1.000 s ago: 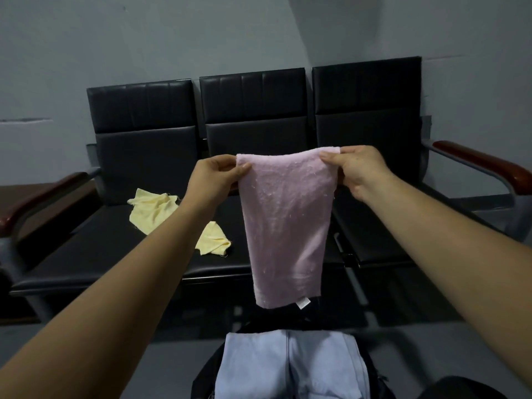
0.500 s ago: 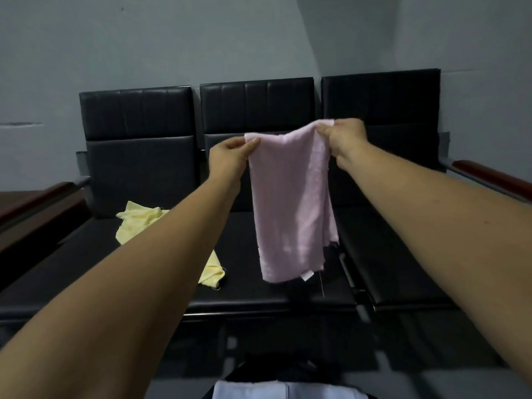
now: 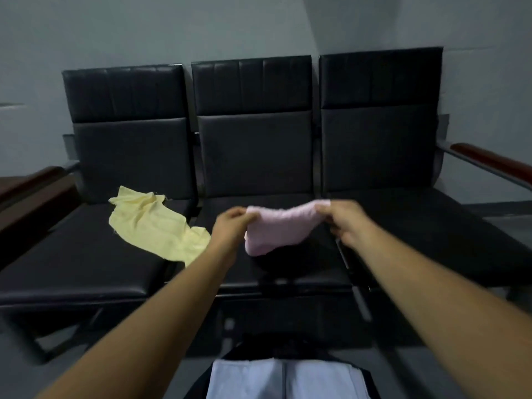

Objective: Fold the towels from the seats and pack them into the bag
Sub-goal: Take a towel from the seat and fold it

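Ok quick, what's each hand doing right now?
Left hand: fingers pinching one top corner of the pink towel.
Right hand: fingers pinching the other top corner.

Your bag (image 3: 288, 348) and the pale towels (image 3: 244, 381) in it: cut off by the bottom edge. Your pink towel (image 3: 276, 228): blurred. Your yellow towel (image 3: 149, 223): near corner hidden behind your left arm (image 3: 178, 295).

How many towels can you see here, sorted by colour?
pink towel: 1, pinched between the left hand and the right hand.
yellow towel: 1, lying on the left seat.
pale blue towel: 1 at least, folded in the bag; its middle crease may mean a second.
Total: 3 at least.
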`<state>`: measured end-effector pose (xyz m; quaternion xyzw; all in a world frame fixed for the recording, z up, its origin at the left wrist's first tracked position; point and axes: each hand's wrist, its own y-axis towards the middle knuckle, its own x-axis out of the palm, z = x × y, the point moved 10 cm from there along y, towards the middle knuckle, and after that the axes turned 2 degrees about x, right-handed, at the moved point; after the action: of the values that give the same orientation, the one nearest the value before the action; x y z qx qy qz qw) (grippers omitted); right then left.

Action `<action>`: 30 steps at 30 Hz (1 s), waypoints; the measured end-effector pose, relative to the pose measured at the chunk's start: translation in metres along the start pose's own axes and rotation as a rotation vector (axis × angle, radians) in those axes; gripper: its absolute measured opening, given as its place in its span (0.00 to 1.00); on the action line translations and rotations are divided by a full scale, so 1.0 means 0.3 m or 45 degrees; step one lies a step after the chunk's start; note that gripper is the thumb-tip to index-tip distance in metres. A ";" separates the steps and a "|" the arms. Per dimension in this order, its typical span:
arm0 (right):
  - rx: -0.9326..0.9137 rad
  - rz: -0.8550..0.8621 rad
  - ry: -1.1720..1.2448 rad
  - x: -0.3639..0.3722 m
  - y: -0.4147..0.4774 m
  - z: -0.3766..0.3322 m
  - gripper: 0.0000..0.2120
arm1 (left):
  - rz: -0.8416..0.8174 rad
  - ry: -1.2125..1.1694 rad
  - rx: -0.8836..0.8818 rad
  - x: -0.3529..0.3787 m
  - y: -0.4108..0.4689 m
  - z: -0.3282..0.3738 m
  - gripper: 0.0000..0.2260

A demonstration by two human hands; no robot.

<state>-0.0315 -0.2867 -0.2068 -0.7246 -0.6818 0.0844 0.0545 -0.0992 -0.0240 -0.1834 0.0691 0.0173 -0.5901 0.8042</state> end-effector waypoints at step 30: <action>-0.387 -0.256 -0.791 0.069 -0.216 0.239 0.08 | -0.169 0.886 0.395 -0.072 -0.233 -0.192 0.07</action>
<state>-0.1080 -0.2644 -0.2654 -0.5936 -0.7383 0.1927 -0.2556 -0.1693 -0.0165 -0.2443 0.3847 0.2042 -0.5777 0.6903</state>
